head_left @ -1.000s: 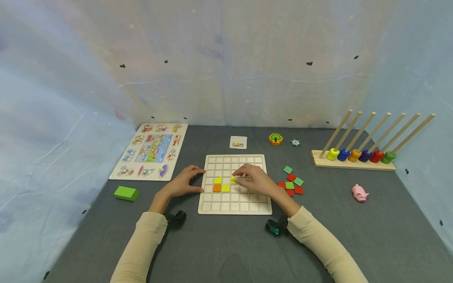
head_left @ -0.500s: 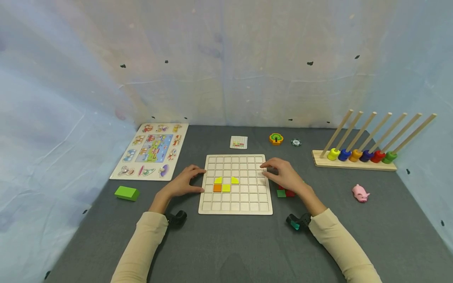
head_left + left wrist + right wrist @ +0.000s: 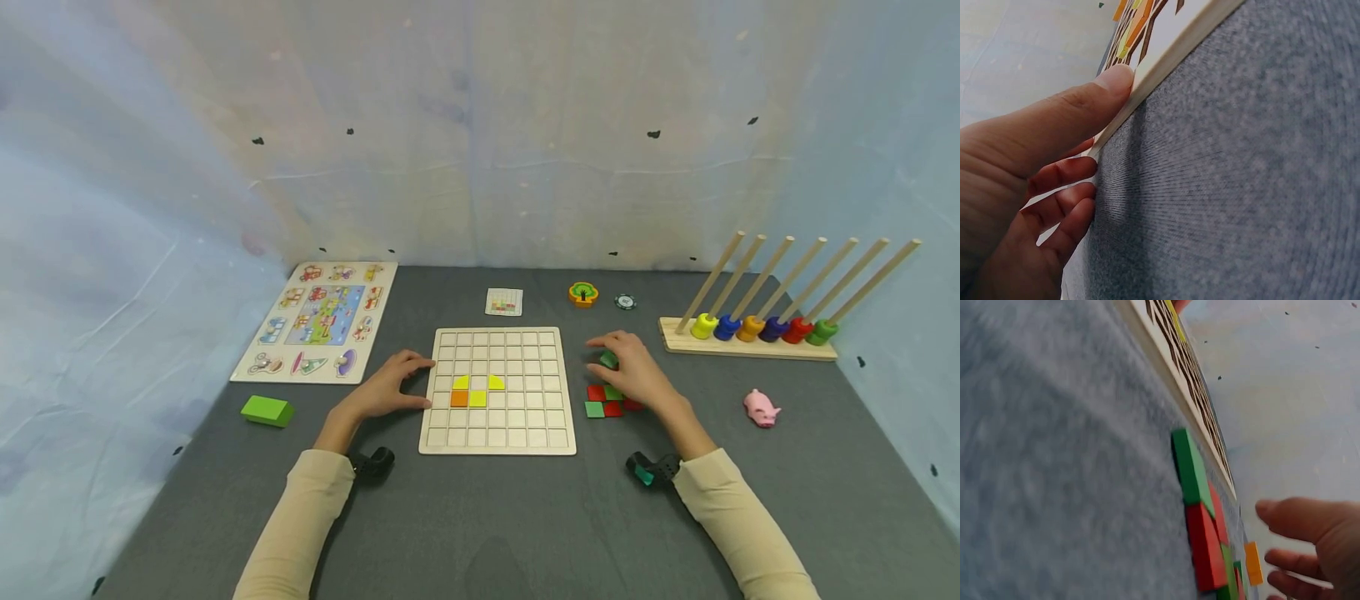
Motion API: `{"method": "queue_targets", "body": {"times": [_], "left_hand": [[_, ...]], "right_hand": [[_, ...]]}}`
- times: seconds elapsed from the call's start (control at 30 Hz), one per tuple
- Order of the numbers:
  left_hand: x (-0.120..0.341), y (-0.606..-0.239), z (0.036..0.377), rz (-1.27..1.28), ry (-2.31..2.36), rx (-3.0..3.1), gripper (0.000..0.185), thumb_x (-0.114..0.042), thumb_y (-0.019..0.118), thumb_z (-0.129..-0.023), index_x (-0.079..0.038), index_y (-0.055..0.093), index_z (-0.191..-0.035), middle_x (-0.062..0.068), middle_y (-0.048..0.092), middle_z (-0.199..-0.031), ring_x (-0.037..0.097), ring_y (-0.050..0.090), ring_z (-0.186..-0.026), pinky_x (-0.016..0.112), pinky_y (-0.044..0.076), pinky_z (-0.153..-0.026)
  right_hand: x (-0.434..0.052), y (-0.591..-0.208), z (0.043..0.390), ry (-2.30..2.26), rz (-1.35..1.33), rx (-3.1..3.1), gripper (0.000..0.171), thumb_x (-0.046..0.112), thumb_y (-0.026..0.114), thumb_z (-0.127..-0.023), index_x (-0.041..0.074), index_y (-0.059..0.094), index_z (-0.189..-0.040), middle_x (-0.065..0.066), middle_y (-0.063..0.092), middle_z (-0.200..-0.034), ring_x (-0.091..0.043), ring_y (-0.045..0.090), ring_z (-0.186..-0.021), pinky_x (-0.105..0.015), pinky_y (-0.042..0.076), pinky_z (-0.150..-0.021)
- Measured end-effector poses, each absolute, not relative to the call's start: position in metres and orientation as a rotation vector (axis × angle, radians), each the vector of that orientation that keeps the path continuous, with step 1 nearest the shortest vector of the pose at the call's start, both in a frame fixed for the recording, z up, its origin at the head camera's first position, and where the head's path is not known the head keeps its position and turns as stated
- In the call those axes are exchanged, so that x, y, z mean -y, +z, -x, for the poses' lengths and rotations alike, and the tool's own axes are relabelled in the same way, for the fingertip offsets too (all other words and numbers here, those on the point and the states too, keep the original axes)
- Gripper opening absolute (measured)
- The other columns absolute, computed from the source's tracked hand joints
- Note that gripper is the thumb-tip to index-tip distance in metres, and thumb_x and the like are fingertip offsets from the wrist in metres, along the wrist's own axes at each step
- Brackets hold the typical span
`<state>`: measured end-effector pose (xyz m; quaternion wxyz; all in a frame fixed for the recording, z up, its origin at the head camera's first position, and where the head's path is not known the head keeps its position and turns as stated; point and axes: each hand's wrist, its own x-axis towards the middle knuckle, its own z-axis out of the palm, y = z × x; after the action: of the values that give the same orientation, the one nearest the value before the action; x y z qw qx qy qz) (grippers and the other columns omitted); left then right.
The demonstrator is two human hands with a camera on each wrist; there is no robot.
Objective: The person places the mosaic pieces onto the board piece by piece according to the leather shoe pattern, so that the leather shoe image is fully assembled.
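A pale wooden grid board lies at the middle of the table. On it are an orange square tile, a yellow square tile and two yellow pieces with curved edges, one of them a yellow curved piece. My left hand rests at the board's left side, its thumb touching the edge in the left wrist view. To the right of the board my right hand hovers over a green tile, thumb and fingers apart. Several red and green tiles, including a red tile, lie just below it, partly covered.
A picture puzzle board and a green block are on the left. Behind the grid board are a small pattern card, a tree toy and a round chip. A peg rack and pink pig stand right.
My right hand has let go of a yellow curved piece on the board and moved right to the loose tiles. My left hand has stayed at the board's edge.
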<state>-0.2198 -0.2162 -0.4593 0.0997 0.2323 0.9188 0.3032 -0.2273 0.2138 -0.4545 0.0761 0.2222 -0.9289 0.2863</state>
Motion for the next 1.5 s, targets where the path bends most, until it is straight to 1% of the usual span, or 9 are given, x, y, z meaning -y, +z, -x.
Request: {"method": "queue_targets", "body": {"times": [0.13,0.33,0.53,0.77,0.87,1.03,1.23,1.33,1.5], "left_hand": [[0.216,-0.459,0.22,-0.681,0.902,-2.713,0.07,-0.034,0.077,-0.076,-0.012,0.048,-0.136,0.008,0.043,-0.127,0.026,0.042,-0.116,0.048,0.036,-0.098],[0.216,-0.459,0.22,-0.683,0.897,-2.713,0.07,-0.034,0.077,-0.077,-0.012,0.047,-0.136,0.008,0.042,-0.127,0.026,0.042,-0.116,0.048,0.036,-0.098],[0.216,-0.459,0.22,-0.683,0.896,-2.715,0.07,-0.034,0.077,-0.077,-0.012,0.048,-0.136,0.009,0.043,-0.127,0.026,0.042,-0.115,0.048,0.036,-0.098],[0.216,-0.46,0.221,-0.705,0.888,-2.721,0.069,-0.034,0.077,-0.077,-0.012,0.048,-0.136,0.009,0.043,-0.127,0.027,0.041,-0.116,0.048,0.035,-0.099],[0.217,-0.461,0.221,-0.699,0.884,-2.723,0.069,-0.034,0.077,-0.077,-0.012,0.048,-0.136,0.009,0.043,-0.127,0.026,0.042,-0.115,0.048,0.036,-0.098],[0.217,-0.461,0.221,-0.693,0.884,-2.722,0.069,-0.034,0.077,-0.077,-0.012,0.048,-0.136,0.009,0.042,-0.127,0.026,0.042,-0.115,0.047,0.036,-0.098],[0.217,-0.46,0.221,-0.7,0.893,-2.717,0.069,-0.034,0.076,-0.077,-0.011,0.048,-0.136,0.009,0.043,-0.127,0.027,0.042,-0.114,0.048,0.036,-0.098],[0.217,-0.461,0.221,-0.705,0.896,-2.716,0.069,-0.035,0.076,-0.077,-0.011,0.048,-0.136,0.009,0.043,-0.127,0.027,0.042,-0.115,0.048,0.036,-0.098],[0.218,-0.462,0.222,-0.722,0.88,-2.729,0.069,-0.035,0.076,-0.077,-0.012,0.048,-0.136,0.009,0.043,-0.126,0.026,0.042,-0.114,0.047,0.036,-0.098]], "right_hand": [[-0.22,-0.457,0.228,0.818,-0.526,2.845,0.043,0.02,0.07,-0.084,0.0,0.059,-0.12,-0.023,0.052,-0.115,-0.038,0.046,-0.106,-0.052,0.037,-0.088],[-0.224,-0.461,0.228,0.724,-0.437,2.946,0.051,0.024,0.069,-0.085,-0.007,0.055,-0.122,-0.026,0.05,-0.108,-0.038,0.048,-0.095,-0.05,0.039,-0.08],[-0.225,-0.464,0.23,0.737,-0.427,2.961,0.042,0.02,0.067,-0.086,-0.006,0.058,-0.117,-0.021,0.055,-0.098,-0.032,0.051,-0.088,-0.046,0.041,-0.075],[-0.221,-0.46,0.232,0.804,-0.464,2.95,0.031,0.014,0.069,-0.083,-0.003,0.064,-0.109,-0.017,0.06,-0.096,-0.028,0.057,-0.086,-0.044,0.046,-0.076],[-0.214,-0.457,0.231,0.843,-0.509,2.933,0.029,0.014,0.07,-0.083,-0.002,0.066,-0.107,-0.016,0.06,-0.098,-0.027,0.058,-0.086,-0.043,0.047,-0.076],[-0.193,-0.45,0.229,0.974,-0.66,2.865,0.029,0.013,0.071,-0.082,0.001,0.066,-0.108,-0.014,0.06,-0.101,-0.026,0.058,-0.089,-0.042,0.047,-0.077],[-0.157,-0.445,0.223,1.076,-0.901,2.748,0.029,0.011,0.073,-0.08,0.003,0.067,-0.107,-0.01,0.061,-0.096,-0.025,0.058,-0.084,-0.039,0.048,-0.072],[-0.139,-0.445,0.221,1.113,-1.009,2.683,0.029,0.01,0.074,-0.079,0.002,0.067,-0.107,-0.01,0.062,-0.095,-0.024,0.058,-0.083,-0.038,0.049,-0.072],[-0.11,-0.448,0.216,1.109,-1.12,2.638,0.03,0.011,0.074,-0.079,0.003,0.067,-0.107,-0.008,0.063,-0.097,-0.019,0.058,-0.085,-0.033,0.049,-0.074]]}}
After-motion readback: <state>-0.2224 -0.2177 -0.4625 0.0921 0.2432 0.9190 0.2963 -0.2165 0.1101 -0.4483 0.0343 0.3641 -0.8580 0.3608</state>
